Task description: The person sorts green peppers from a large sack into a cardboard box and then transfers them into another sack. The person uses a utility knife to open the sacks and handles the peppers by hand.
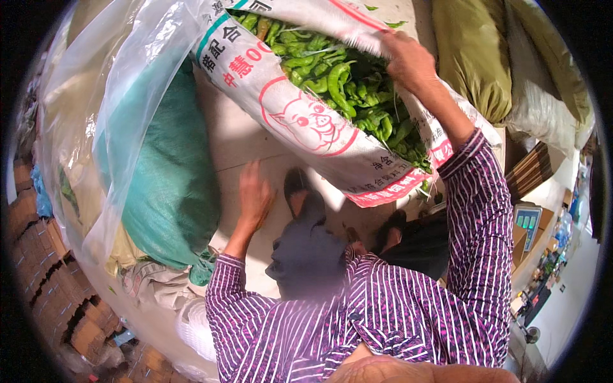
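Observation:
A white woven sack [287,119] printed with red and black writing and a pig's face lies slanted across the floor, its side gaping. Green chili peppers [342,86] fill the opening. At the sack's far edge, my right hand [409,60] has its fingers closed on the woven fabric; the fingertips are partly hidden. My left hand [256,191] hangs apart from the sack, between it and a green woven sack, slightly blurred and holding nothing visible.
The full green sack [167,167] stands at the left beside clear plastic sheeting [139,81]. Olive sacks [471,57] lie at the upper right. A digital scale [527,225] and cardboard box are at the right. Stacked cartons [57,287] line the lower left.

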Demonstrator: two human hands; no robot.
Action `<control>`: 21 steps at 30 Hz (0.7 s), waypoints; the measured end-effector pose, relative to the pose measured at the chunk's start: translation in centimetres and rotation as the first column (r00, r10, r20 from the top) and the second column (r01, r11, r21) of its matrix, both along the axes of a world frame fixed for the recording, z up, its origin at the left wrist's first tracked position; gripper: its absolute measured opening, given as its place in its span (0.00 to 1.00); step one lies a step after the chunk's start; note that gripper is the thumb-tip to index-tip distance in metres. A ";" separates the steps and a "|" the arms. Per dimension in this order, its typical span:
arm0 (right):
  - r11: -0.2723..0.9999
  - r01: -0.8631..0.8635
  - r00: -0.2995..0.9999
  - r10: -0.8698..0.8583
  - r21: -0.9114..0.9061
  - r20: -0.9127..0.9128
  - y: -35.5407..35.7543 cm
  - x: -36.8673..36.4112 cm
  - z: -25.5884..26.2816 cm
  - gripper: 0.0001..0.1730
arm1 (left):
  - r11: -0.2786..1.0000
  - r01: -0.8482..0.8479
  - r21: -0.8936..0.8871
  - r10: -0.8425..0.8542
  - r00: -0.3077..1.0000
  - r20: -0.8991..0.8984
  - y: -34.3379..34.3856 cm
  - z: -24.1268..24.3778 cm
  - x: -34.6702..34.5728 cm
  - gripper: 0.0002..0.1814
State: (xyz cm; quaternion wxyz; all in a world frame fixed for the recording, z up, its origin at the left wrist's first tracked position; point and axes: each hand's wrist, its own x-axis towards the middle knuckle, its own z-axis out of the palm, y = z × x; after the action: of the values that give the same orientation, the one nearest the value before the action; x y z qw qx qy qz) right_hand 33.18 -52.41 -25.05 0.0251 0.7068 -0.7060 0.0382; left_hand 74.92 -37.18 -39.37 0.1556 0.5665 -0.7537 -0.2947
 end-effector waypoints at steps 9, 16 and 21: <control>0.965 0.257 0.961 -0.260 0.043 0.098 1.4 -4.9 -1.0 0.18 | 0.699 0.580 -0.419 -0.588 0.799 0.124 -12.7 11.7 -13.4 0.35; 0.940 0.340 0.928 -0.331 -0.022 0.171 1.2 -7.1 -6.4 0.18 | 0.603 0.712 -0.359 -0.693 0.691 0.207 -11.1 11.3 -11.3 0.19; 0.960 0.277 0.954 -0.270 -0.039 0.128 2.0 -7.1 -4.7 0.14 | 0.612 0.746 -0.263 -0.740 0.657 0.144 -10.9 11.9 -10.3 0.09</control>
State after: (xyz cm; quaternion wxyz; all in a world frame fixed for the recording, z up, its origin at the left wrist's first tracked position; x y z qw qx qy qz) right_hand 26.04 -50.37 -29.73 0.0071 0.5975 -0.7960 0.0969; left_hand 64.57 -48.05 -27.51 0.0957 0.1761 -0.9572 -0.2087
